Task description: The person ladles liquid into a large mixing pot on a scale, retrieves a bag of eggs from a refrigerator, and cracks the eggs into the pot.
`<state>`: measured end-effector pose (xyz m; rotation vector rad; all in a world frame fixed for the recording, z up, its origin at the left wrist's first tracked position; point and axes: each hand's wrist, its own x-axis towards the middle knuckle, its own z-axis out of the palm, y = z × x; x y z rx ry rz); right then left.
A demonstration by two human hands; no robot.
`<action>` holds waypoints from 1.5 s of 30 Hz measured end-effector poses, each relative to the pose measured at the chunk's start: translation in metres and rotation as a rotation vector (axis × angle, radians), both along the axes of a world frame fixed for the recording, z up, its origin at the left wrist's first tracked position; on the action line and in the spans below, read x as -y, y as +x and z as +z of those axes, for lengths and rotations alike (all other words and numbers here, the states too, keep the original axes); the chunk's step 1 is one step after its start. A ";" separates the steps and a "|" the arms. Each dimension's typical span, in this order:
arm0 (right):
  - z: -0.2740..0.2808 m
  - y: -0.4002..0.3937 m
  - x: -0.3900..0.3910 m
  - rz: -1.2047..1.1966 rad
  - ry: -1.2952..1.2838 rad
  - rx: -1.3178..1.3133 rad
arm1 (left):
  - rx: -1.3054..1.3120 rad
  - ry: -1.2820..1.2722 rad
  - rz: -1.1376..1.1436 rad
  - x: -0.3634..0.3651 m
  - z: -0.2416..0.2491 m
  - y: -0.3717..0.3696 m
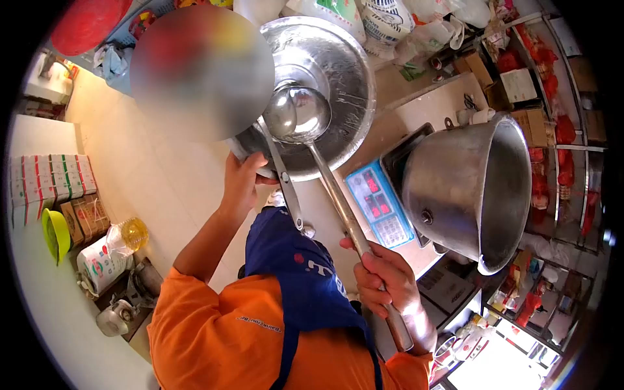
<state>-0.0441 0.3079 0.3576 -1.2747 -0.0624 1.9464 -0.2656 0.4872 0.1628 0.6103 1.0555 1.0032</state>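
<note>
1. Extends the long-handled, round-bowled, shiny metal ladle [300, 117] forward and leftward from the bare right hand [389, 276], with its bowl over the inside of a wide, round, silver-coloured metal basin [351, 97] (touching or just above, cannot tell).
2. Grips the ladle's shaft in the right hand, with fingers curled fully around it.
3. Pinches the basin's near rim in the bare left hand [246, 171], just beside a slim, flat metal handle [283, 175].
</note>
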 end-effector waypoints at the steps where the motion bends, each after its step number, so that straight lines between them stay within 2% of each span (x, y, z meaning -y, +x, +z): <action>1: -0.003 0.001 0.002 -0.032 0.001 -0.037 | 0.047 -0.003 -0.009 -0.001 0.000 -0.002; 8: -0.003 0.003 0.009 -0.112 0.060 -0.120 | 0.118 -0.146 0.031 -0.002 -0.011 -0.012; 16: 0.009 0.018 0.026 -0.095 0.197 -0.110 | 0.062 -0.092 -0.047 -0.022 0.037 -0.014; 19: 0.020 0.021 0.032 -0.154 0.264 -0.106 | -0.003 -0.046 -0.075 -0.023 0.078 -0.001; 24: 0.063 0.034 0.037 -0.225 0.338 -0.126 | 0.022 -0.019 -0.221 -0.037 0.085 -0.008; 26: 0.081 0.040 0.039 -0.200 0.342 -0.056 | 0.052 -0.025 -0.279 -0.044 0.094 -0.006; 32: 0.120 0.048 0.047 -0.209 0.427 0.025 | 0.062 0.105 -0.465 -0.069 0.180 0.019; 37: 0.151 0.049 0.066 -0.401 0.551 -0.024 | 0.080 0.195 -0.576 -0.090 0.243 0.060; 39: 0.156 0.059 0.080 -0.427 0.674 -0.167 | 0.087 0.208 -0.609 -0.099 0.262 0.081; 40: 0.170 0.052 0.083 -0.473 0.633 -0.059 | 0.048 0.220 -0.555 -0.100 0.270 0.093; 41: 0.174 0.058 0.088 -0.482 0.648 -0.130 | 0.057 0.243 -0.598 -0.103 0.277 0.103; 45: 0.190 0.062 0.123 -0.604 0.688 0.136 | 0.094 0.281 -0.692 -0.105 0.294 0.145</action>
